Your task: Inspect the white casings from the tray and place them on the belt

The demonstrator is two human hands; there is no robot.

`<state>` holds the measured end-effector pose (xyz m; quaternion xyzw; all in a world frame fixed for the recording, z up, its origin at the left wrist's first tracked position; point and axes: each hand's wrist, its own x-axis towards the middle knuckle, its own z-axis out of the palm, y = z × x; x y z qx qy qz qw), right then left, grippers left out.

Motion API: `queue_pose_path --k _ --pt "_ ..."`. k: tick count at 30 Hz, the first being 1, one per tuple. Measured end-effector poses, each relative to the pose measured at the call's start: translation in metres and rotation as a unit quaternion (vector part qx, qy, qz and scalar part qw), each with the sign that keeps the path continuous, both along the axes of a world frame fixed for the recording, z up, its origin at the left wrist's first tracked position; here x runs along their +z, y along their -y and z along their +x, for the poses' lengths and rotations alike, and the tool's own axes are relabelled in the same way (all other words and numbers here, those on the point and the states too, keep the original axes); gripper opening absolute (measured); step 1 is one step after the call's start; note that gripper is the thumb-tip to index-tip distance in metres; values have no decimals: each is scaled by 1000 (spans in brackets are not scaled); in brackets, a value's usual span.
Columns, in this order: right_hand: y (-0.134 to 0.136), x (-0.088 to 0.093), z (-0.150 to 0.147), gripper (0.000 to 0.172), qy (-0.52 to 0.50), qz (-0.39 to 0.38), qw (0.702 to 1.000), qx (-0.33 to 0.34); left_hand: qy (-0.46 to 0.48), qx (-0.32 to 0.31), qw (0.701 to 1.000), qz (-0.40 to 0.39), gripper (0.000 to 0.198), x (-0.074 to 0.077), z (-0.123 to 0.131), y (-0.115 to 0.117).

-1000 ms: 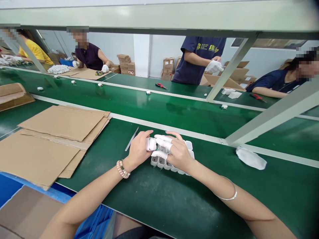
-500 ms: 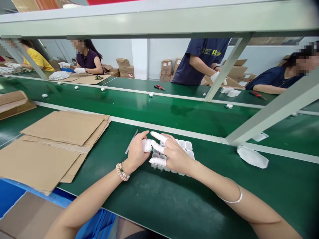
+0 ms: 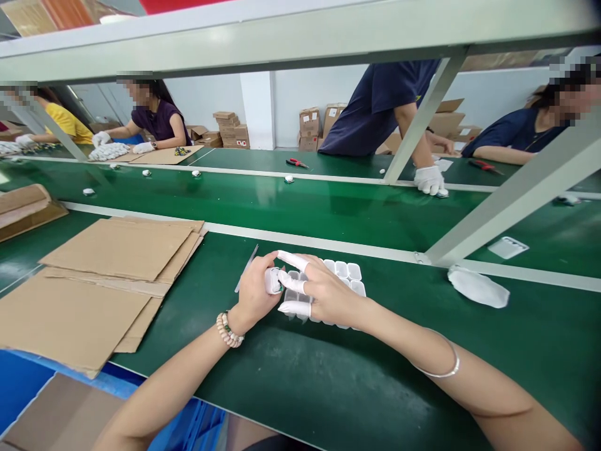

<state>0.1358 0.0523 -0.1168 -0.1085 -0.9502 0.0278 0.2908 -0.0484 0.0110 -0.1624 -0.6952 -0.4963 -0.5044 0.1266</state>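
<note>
My left hand (image 3: 256, 282), with a beaded bracelet at the wrist, is closed around a small white square plastic case (image 3: 272, 282). Its opening faces right, and a bit of white and green shows inside, too small to make out. White finger cots cover the fingers of my right hand (image 3: 323, 288), which are stretched out and apart. One covered fingertip presses at the case's opening; another reaches my left fingertips. Under and behind my right hand stand rows of open white square cases (image 3: 347, 272) on the green table (image 3: 300, 382), partly hidden.
Tweezers (image 3: 246, 268) lie beside my left hand. Flat cardboard sheets (image 3: 117, 250) are stacked at left. A white pouch-like item (image 3: 477, 287) lies at right, near a slanted metal post (image 3: 498, 169). Small white parts sit on the green belt (image 3: 235, 191). Co-workers (image 3: 159, 122) work across it.
My right fingers have shifted slightly at the case in my left hand. Across the belt, a co-worker leans forward, and a gloved hand now touches a small white part there.
</note>
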Motion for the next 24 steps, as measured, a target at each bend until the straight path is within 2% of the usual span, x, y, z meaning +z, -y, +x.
queue_pose_path --k 9,14,17,20,24 --pt "6 5 -1 36 11 -7 1000 11 5 -15 1000 0 30 4 2 5" --pt "10 6 -2 36 7 -17 1000 13 31 -26 999 14 42 3 5 6" --pt "11 10 -1 41 2 -21 1000 8 60 -38 997 21 47 6 5 7" --pt "10 14 1 46 5 -30 1000 -6 85 -79 993 1 54 10 2 6" --pt "7 13 3 38 -45 -20 999 -9 94 -128 987 -8 61 10 -2 5"
